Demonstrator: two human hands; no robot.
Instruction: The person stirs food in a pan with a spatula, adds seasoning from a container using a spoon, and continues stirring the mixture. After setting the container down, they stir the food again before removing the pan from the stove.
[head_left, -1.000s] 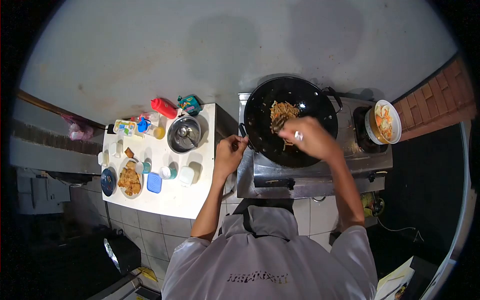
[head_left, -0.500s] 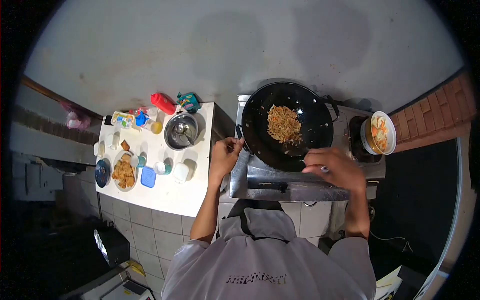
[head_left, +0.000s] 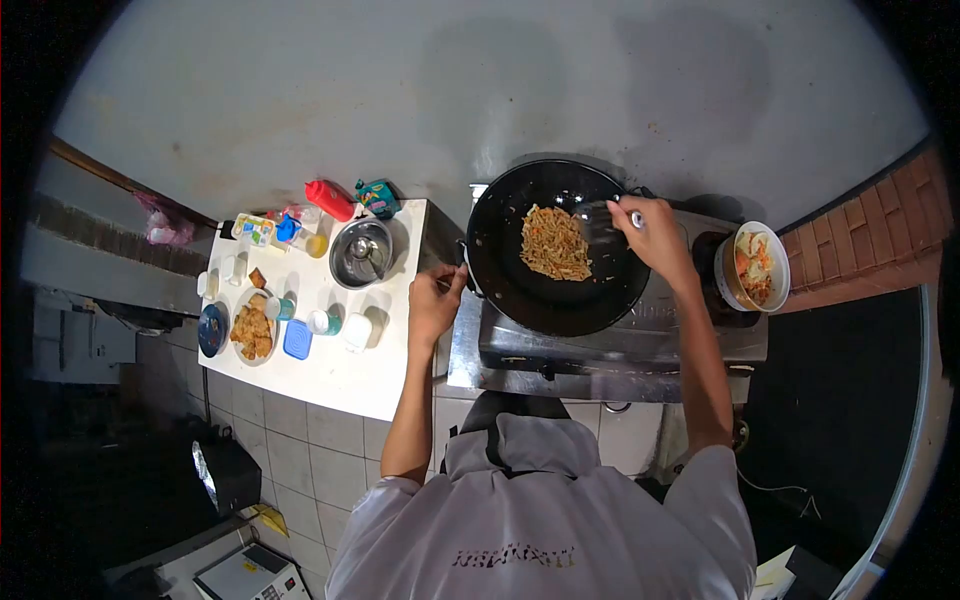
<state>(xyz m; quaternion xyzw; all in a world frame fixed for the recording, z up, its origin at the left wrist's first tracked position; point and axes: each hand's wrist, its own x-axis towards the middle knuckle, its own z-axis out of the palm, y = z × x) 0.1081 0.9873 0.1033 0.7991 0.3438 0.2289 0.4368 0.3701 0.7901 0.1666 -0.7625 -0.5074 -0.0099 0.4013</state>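
Brown shredded food (head_left: 555, 243) lies in the middle of a black wok (head_left: 560, 318) on the metal stove (head_left: 640, 365). At the wok's left side, my left hand (head_left: 437, 298) has its fingers closed on the wok's handle (head_left: 463, 253). Over the wok's right part, my right hand (head_left: 650, 232) grips a dark spatula (head_left: 597, 222), whose blurred blade is at the right edge of the food.
Right of the wok stands a white bowl (head_left: 779, 265) of shredded vegetables. On the white table (head_left: 330, 385) at left are a metal bowl (head_left: 341, 262), a red bottle (head_left: 330, 200), a plate of fried food (head_left: 250, 328), a blue lid (head_left: 297, 340) and small containers.
My right hand has moved up from the wok's near edge to its right side, with the spatula now visible. The wok and my left hand appear slightly farther left, and the food has shifted.
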